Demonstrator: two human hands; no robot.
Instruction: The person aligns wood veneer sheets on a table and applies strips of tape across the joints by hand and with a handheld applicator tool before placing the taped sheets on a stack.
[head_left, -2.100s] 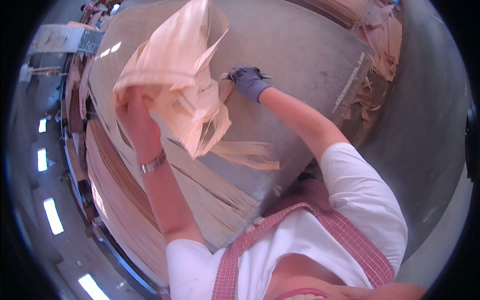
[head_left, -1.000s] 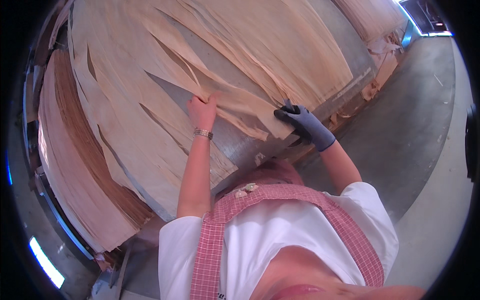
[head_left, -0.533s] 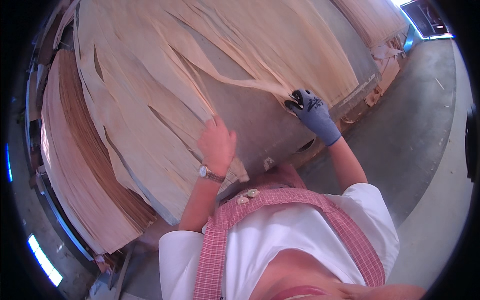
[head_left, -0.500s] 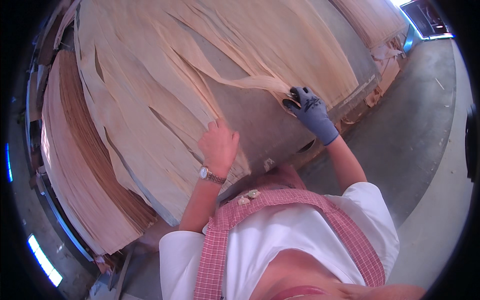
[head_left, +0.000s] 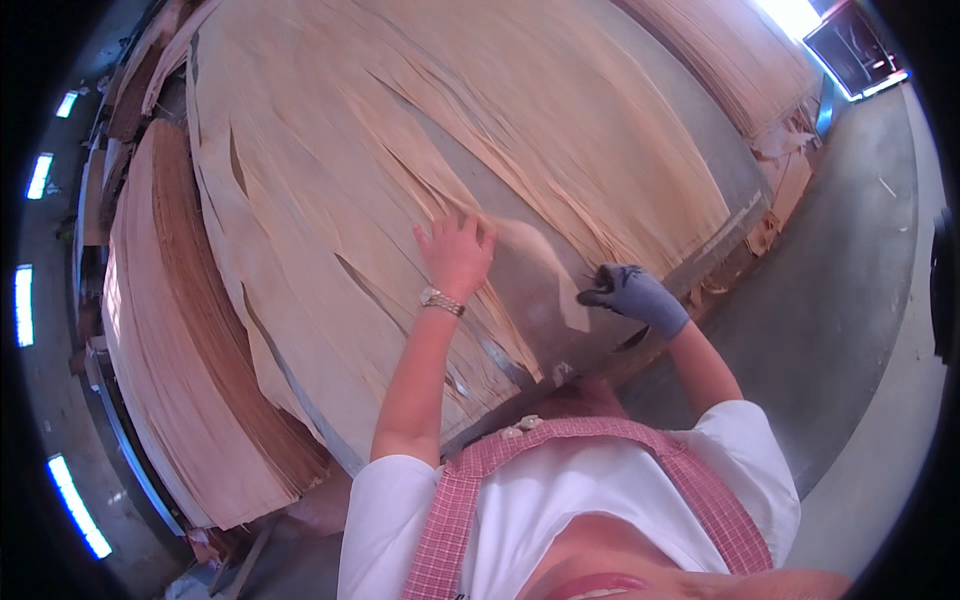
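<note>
Pale, thin wood veneer sheets (head_left: 330, 200) with splits and wavy edges cover a broad grey board in front of me. My bare left hand (head_left: 460, 258), wearing a wristwatch (head_left: 442, 301), lies on the veneer with fingers spread, at the upper end of a loose veneer strip (head_left: 540, 262). This strip curves across the exposed grey surface (head_left: 510, 270) toward my right hand (head_left: 632, 296), which wears a grey-blue glove with dark fingertips. The right fingers are curled, the thumb over the strip's edge; the exact pinch is partly hidden.
A tall stack of pinkish and brown veneer (head_left: 190, 340) stands at the left. Another veneer stack (head_left: 735, 60) is at the far right, with torn scraps (head_left: 785, 190) beside it. Grey concrete floor (head_left: 840, 270) runs along the right side.
My right hand has come down toward me, and the strip that stretched up to it now bends down over the grey surface. My left hand has shifted slightly away and right, fingers more spread.
</note>
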